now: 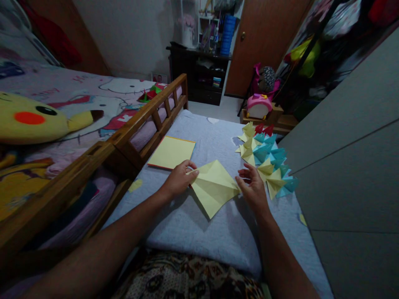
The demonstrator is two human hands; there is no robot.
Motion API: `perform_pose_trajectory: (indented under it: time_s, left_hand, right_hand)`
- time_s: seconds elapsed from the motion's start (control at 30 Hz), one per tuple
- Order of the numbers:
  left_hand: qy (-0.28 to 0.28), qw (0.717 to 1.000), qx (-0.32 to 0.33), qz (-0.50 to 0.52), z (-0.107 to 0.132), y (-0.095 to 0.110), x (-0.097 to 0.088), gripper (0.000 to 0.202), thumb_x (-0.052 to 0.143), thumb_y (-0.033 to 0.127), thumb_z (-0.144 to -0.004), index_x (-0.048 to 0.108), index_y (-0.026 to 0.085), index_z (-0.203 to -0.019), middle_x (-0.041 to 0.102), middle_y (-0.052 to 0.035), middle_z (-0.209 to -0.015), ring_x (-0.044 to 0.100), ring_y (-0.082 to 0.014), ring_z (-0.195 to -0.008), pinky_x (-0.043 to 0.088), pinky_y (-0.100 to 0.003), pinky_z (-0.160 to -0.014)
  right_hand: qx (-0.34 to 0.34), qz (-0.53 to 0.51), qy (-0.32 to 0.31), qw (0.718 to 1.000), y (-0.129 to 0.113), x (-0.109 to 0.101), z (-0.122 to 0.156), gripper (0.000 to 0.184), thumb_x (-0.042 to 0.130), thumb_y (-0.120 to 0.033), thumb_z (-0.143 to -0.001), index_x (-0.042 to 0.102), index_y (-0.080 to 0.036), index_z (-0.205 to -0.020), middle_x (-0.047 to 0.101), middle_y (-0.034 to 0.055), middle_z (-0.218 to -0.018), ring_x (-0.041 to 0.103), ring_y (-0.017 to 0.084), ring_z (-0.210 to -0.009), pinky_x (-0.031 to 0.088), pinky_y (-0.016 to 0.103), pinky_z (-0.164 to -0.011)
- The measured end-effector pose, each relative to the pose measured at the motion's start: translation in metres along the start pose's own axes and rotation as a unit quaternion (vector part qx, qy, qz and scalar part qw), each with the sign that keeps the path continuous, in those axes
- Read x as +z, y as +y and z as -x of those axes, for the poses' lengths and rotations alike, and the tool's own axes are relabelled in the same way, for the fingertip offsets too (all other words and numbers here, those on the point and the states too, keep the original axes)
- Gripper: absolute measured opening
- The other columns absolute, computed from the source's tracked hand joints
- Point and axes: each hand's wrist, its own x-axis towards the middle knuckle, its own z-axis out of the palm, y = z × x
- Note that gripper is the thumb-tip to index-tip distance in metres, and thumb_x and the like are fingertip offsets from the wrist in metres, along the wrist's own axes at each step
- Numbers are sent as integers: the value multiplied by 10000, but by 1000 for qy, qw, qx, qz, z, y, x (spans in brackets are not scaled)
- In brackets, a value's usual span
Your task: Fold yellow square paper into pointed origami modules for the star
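A folded yellow paper square [214, 187] lies on the pale blue mattress [205, 232] in front of me, turned like a diamond. My left hand [180, 180] pinches its left corner with closed fingers. My right hand [253, 187] rests at the paper's right corner, fingers spread and slightly curled, touching the edge. A stack of yellow paper sheets [172, 152] sits just beyond my left hand. To the right of my right hand lies a row of folded paper pieces [266, 160] in yellow, teal and red.
A wooden bed rail [146, 124] borders the mattress on the left, with a cartoon-print bed and a yellow plush toy [34, 118] behind it. A grey wall [349, 166] stands close on the right. A dark cabinet [199, 77], a door and toys are at the far end.
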Motion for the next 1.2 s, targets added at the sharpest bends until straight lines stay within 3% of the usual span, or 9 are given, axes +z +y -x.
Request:
perform_pose_trajectory:
  time_s: [0.07, 0.17, 0.3, 0.57, 0.83, 1.0, 1.1, 1.2]
  left_hand:
    - [6, 1000, -6, -14, -2, -14, 0, 339, 672, 374, -775, 517, 197, -1019, 613, 23, -732, 581, -138, -590, 419, -223, -532]
    - [6, 1000, -6, -23, 1, -23, -2, 432, 681, 364, -768, 520, 198, -1133, 622, -2, -837, 619, -160, -689, 461, -252, -602]
    - [1, 999, -11, -46, 9, -22, -8, 424, 671, 316, -751, 538, 194, -1135, 626, -21, -894, 605, -157, -703, 448, -249, -593]
    - [2, 998, 21, -62, 25, -25, -8, 386, 657, 281, -771, 587, 191, -1139, 654, -34, -960, 597, -171, -756, 475, -288, -682]
    - [-6, 997, 38, -73, 30, -15, -1, 372, 657, 290, -789, 608, 199, -1146, 533, 37, -710, 494, -138, -612, 388, -248, -569]
    - [-25, 991, 81, -105, 31, -7, 5, 357, 636, 226, -776, 621, 193, -1132, 538, 32, -710, 506, -146, -645, 413, -273, -614]
    - [-24, 985, 99, -139, 32, -2, 7, 358, 605, 207, -790, 622, 198, -1147, 551, 29, -730, 511, -148, -653, 412, -281, -631]
    - [-8, 979, 108, -172, 33, 2, 7, 335, 598, 208, -807, 630, 195, -1141, 559, 30, -721, 521, -152, -647, 418, -285, -640]
  right_hand:
    - [-100, 106, 11, 989, 5, 6, 4, 340, 643, -303, -836, 641, -229, -1168, 648, 102, -1080, 608, 272, -1016, 489, 479, -904]
    - [-225, 171, -54, 958, 1, 15, 15, 208, 573, -203, -882, 704, -235, -1041, 624, 96, -1066, 564, 263, -1040, 470, 462, -923]
    - [-283, 232, -128, 922, -8, 27, 28, 248, 547, -149, -898, 723, -215, -1060, 610, 101, -1036, 528, 261, -1006, 448, 451, -895]
    - [-288, 276, -166, 902, -9, 32, 33, 237, 554, -161, -908, 731, -203, -1060, 605, 102, -1024, 505, 263, -994, 408, 452, -914]
    - [-260, 303, -206, 893, -10, 35, 32, 199, 565, -182, -917, 745, -234, -983, 622, 85, -999, 500, 248, -967, 397, 433, -911]
    - [-250, 303, -219, 893, -10, 36, 33, 205, 559, -179, -909, 740, -223, -997, 622, 91, -998, 500, 255, -979, 395, 434, -899]
    - [-244, 294, -189, 905, -7, 33, 31, 215, 569, -182, -891, 722, -209, -1040, 616, 104, -1065, 506, 268, -1025, 400, 444, -925]
    - [-224, 306, -103, 920, 1, 23, 25, 315, 556, -192, -883, 669, -162, -1176, 588, 155, -1175, 489, 302, -1098, 399, 472, -962]
